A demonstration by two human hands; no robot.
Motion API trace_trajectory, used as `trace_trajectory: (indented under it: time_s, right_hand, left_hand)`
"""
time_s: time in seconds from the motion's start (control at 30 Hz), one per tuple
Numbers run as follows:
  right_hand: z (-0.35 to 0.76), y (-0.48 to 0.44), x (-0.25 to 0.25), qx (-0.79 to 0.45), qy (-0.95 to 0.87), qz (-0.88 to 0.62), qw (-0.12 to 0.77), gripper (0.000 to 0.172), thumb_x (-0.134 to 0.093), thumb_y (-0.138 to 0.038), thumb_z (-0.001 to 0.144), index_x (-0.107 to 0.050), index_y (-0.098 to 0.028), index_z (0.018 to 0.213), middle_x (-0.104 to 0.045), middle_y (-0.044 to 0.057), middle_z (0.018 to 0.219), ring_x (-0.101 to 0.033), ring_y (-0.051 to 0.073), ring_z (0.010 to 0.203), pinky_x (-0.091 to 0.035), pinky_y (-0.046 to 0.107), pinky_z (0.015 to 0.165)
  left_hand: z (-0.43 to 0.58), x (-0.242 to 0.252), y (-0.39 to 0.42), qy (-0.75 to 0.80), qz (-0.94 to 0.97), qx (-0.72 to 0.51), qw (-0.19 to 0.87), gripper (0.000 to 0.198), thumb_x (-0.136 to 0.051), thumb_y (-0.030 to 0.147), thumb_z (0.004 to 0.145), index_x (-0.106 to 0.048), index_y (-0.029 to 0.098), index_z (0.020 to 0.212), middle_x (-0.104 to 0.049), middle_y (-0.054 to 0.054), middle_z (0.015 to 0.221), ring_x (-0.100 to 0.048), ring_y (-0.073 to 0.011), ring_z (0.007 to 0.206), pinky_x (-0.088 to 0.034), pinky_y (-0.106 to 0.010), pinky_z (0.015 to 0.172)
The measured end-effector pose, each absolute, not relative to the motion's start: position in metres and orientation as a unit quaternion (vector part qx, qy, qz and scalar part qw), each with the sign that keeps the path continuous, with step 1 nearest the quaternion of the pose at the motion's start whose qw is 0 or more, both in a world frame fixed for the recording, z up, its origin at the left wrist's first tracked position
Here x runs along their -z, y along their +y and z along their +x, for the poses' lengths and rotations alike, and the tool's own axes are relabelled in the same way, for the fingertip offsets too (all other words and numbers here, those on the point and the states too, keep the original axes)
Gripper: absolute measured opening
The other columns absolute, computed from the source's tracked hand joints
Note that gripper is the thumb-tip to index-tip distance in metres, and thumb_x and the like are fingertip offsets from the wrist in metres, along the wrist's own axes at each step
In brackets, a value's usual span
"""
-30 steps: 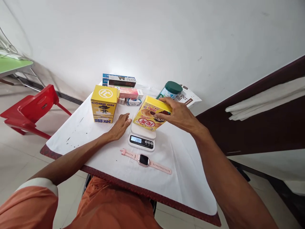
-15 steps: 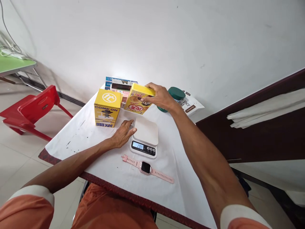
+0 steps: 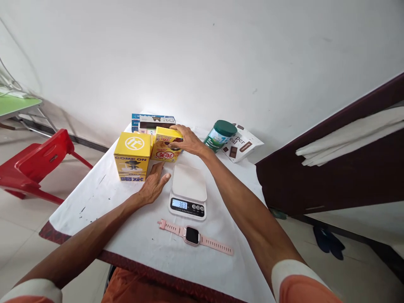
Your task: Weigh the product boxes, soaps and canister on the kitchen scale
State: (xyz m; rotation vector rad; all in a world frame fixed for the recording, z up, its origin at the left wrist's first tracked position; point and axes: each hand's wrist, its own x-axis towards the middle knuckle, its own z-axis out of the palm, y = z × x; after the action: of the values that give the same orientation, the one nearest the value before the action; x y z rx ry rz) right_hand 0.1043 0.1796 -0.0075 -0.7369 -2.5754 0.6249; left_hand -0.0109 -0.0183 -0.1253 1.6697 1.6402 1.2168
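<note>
My right hand [image 3: 188, 141] grips a small yellow snack box [image 3: 164, 155] from its right side, thumb on the front and fingers over the top. The box stands beside a larger yellow "COME ON" box [image 3: 133, 153]. Just below the snack box is my left hand [image 3: 154, 185], fingers stretched forward and thumb apart, near the larger box's right side; its fingertips are partly hidden. To its right lies a white kitchen scale [image 3: 189, 183] with a bare platform and a lit display that seems to read 363. A pink-strapped smartwatch [image 3: 192, 235] lies in front of the scale.
Behind the yellow boxes stand several other cartons [image 3: 156, 120]. A green-lidded canister [image 3: 220, 135] and a white packet [image 3: 241, 143] sit at the back right, near the wall. A red chair [image 3: 44, 160] is left of the white-covered table [image 3: 126, 235].
My right hand has moved the snack box left and down, next to the larger yellow box. My left hand has shifted left, away from the scale. The display reading has changed.
</note>
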Motion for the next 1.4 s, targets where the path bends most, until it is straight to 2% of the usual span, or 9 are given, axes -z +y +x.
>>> trace_trajectory:
  time_s: [0.07,0.13,0.27,0.37,0.53,0.8,0.93,1.17,1.4]
  right_hand:
    - [0.110,0.179,0.007,-0.227,-0.915,-0.266,0.201,0.088,-0.085,-0.059,0.070,-0.053,-0.027,0.145,-0.058,0.014,0.144,-0.050,0.038,0.137,-0.039,0.057,0.114]
    - [0.124,0.180,0.002,-0.237,-0.906,-0.272,0.222,0.091,-0.084,-0.066,0.070,-0.052,-0.029,0.147,-0.057,0.014,0.146,-0.050,0.038,0.138,-0.042,0.057,0.113]
    - [0.175,0.194,-0.011,-0.207,-0.859,-0.346,0.314,0.061,-0.073,-0.064,0.082,-0.063,-0.025,0.128,-0.061,0.014,0.139,-0.058,0.032,0.126,-0.053,0.049,0.099]
    - [0.215,0.220,-0.014,-0.105,-0.804,-0.460,0.361,0.055,-0.072,-0.054,0.083,-0.061,-0.019,0.125,-0.062,0.018,0.134,-0.057,0.034,0.125,-0.049,0.052,0.105]
    - [0.233,0.267,-0.005,-0.044,-0.734,-0.609,0.298,0.090,-0.079,-0.064,0.071,-0.050,-0.010,0.137,-0.051,0.029,0.143,-0.042,0.046,0.139,-0.039,0.062,0.112]
    - [0.204,0.294,0.009,-0.056,-0.668,-0.701,0.243,0.099,-0.083,-0.055,0.065,-0.045,-0.006,0.142,-0.039,0.032,0.152,-0.032,0.047,0.146,-0.038,0.060,0.114]
    - [0.211,0.281,0.010,-0.047,-0.686,-0.678,0.261,0.095,-0.081,-0.051,0.065,-0.046,-0.006,0.142,-0.042,0.029,0.148,-0.037,0.046,0.142,-0.042,0.058,0.111]
    - [0.243,0.215,-0.034,-0.015,-0.772,-0.541,0.333,0.094,-0.083,-0.061,0.064,-0.055,-0.015,0.141,-0.053,0.024,0.139,-0.050,0.043,0.132,-0.045,0.058,0.109]
    - [0.250,0.122,-0.058,-0.049,-0.873,-0.380,0.302,0.085,-0.083,-0.069,0.067,-0.064,-0.023,0.136,-0.064,0.014,0.129,-0.062,0.039,0.121,-0.051,0.061,0.105]
  left_hand:
    - [-0.013,0.124,-0.016,0.606,0.610,-0.444,0.253,0.087,-0.022,0.080,0.099,-0.039,0.020,0.159,-0.049,-0.020,0.152,-0.055,-0.0333,0.134,-0.041,-0.054,0.119]
    - [-0.014,0.123,-0.015,0.607,0.609,-0.440,0.258,0.089,-0.022,0.081,0.098,-0.039,0.019,0.159,-0.046,-0.020,0.155,-0.053,-0.0341,0.137,-0.041,-0.054,0.119]
    - [-0.013,0.123,-0.015,0.608,0.612,-0.435,0.258,0.090,-0.024,0.081,0.098,-0.039,0.016,0.159,-0.046,-0.023,0.153,-0.053,-0.0349,0.136,-0.044,-0.054,0.116]
    - [-0.011,0.123,-0.016,0.610,0.611,-0.436,0.253,0.088,-0.024,0.080,0.098,-0.040,0.017,0.158,-0.048,-0.022,0.151,-0.055,-0.0346,0.134,-0.046,-0.055,0.114]
    - [-0.009,0.123,-0.016,0.610,0.611,-0.435,0.254,0.081,-0.025,0.076,0.101,-0.040,0.021,0.158,-0.051,-0.020,0.147,-0.058,-0.0329,0.131,-0.045,-0.054,0.115]
    - [-0.008,0.125,-0.015,0.605,0.609,-0.438,0.266,0.083,-0.026,0.077,0.100,-0.040,0.019,0.157,-0.050,-0.021,0.146,-0.058,-0.0333,0.129,-0.047,-0.053,0.113]
    - [-0.007,0.125,-0.015,0.603,0.613,-0.437,0.264,0.083,-0.025,0.077,0.100,-0.040,0.019,0.157,-0.052,-0.020,0.142,-0.059,-0.0326,0.127,-0.046,-0.053,0.113]
    - [-0.010,0.128,-0.015,0.587,0.627,-0.439,0.264,0.080,-0.029,0.073,0.102,-0.042,0.016,0.156,-0.053,-0.022,0.145,-0.057,-0.0335,0.133,-0.045,-0.054,0.115]
    - [-0.012,0.130,-0.017,0.573,0.630,-0.449,0.271,0.083,-0.029,0.075,0.101,-0.039,0.013,0.156,-0.058,-0.023,0.140,-0.060,-0.0333,0.130,-0.047,-0.054,0.113]
